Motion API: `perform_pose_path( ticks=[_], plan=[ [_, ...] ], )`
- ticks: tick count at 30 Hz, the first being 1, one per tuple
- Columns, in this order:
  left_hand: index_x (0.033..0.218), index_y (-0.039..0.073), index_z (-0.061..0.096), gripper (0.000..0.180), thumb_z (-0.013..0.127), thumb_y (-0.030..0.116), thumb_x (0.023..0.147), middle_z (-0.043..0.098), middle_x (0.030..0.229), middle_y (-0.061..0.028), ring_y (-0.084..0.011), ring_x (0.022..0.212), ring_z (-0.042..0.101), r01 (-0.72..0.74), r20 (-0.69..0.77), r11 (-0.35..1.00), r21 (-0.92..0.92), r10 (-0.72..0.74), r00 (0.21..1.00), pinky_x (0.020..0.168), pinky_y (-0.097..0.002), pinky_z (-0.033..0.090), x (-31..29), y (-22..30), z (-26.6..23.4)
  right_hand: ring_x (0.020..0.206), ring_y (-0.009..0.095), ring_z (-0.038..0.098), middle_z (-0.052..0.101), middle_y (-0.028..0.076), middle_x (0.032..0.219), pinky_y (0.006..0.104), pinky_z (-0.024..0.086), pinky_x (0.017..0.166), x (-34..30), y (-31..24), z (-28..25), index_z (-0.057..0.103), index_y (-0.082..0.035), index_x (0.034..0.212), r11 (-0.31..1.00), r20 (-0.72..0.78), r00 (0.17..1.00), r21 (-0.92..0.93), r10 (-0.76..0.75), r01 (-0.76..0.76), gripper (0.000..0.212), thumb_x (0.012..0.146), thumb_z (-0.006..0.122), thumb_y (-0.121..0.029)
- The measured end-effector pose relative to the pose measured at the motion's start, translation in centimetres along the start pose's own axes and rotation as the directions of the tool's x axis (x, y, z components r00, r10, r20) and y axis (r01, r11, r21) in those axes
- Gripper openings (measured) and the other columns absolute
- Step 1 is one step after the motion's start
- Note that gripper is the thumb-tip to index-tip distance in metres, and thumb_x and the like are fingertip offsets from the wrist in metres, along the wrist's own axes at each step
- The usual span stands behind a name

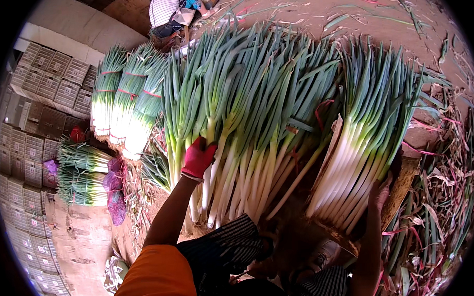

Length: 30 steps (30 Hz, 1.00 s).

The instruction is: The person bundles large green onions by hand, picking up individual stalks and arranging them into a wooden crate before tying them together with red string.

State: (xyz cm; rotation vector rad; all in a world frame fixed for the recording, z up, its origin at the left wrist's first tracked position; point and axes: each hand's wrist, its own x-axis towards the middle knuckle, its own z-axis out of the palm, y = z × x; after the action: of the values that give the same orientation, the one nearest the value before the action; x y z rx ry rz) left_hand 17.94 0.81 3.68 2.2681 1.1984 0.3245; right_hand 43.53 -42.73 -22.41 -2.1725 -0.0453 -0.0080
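My left hand (199, 158), in a red glove, is closed around a green onion stalk in the wide row of loose green onions (248, 158) with long white stems and dark green leaves. To the right, a thick batch of green onions (346, 167) lies slanted in a wooden stand (324, 157). At the lower right side of that batch, my bare right hand (380, 194) lies against the white stems with its fingers stretched out. Part of those fingers is in shadow.
Tied bundles of green onions (126, 94) stand at the left, with more bundles (84, 173) lying beside a purple mesh sack (115, 190). Stacked crates (54, 74) line the far left. Leaf scraps (435, 213) and pink ties litter the right side. Another person (167, 8) is at the top.
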Motion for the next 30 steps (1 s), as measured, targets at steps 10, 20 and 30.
perform_pose_path(
  ticks=[10, 20, 30],
  plan=[
    [0.089, 0.007, 0.052, 0.015, 0.059, 0.02, 0.086, 0.057, 0.07, -0.0048, -0.0137, 0.049, 0.056, 0.299, 0.467, 0.7, -0.649, 0.056, 0.883, 0.045, -0.0277, 0.048, -3.5, 16.5, 10.6, 0.1, 0.016, 0.053, 0.057, 0.009, 0.112, 0.0288, 0.044, 0.085, -0.7, -6.5, -1.9, 0.045, -0.002, 0.126, 0.48, 0.245, 0.945, 0.816, 0.215, -0.321, 0.045, 0.093, 0.05, -0.033],
    [0.109, 0.003, 0.051, 0.022, 0.054, 0.009, 0.088, 0.055, 0.082, -0.0004, -0.0077, 0.075, 0.054, 0.245, 0.757, 0.768, -0.592, 0.425, 0.495, 0.067, -0.0233, 0.047, -17.9, 17.6, 23.7, 0.056, 0.012, 0.056, 0.058, 0.007, 0.073, 0.0207, 0.045, 0.045, 1.7, -15.1, -6.3, 0.044, -0.005, 0.11, 0.467, 0.164, 0.986, 0.87, 0.024, -0.156, 0.037, 0.088, 0.057, -0.032],
    [0.12, -0.002, 0.045, 0.038, 0.055, 0.005, 0.084, 0.06, 0.086, -0.0128, -0.012, 0.074, 0.056, -0.045, 0.679, 0.797, -0.602, 0.54, 0.497, 0.066, -0.0286, 0.047, -19.8, 19.0, 23.9, 0.058, 0.009, 0.053, 0.061, 0.009, 0.081, 0.0209, 0.045, 0.05, 9.8, -17.9, -14.0, 0.042, -0.005, 0.119, 0.747, -0.284, 0.959, 0.639, 0.006, 0.184, 0.035, 0.088, 0.055, -0.016]
  ],
)
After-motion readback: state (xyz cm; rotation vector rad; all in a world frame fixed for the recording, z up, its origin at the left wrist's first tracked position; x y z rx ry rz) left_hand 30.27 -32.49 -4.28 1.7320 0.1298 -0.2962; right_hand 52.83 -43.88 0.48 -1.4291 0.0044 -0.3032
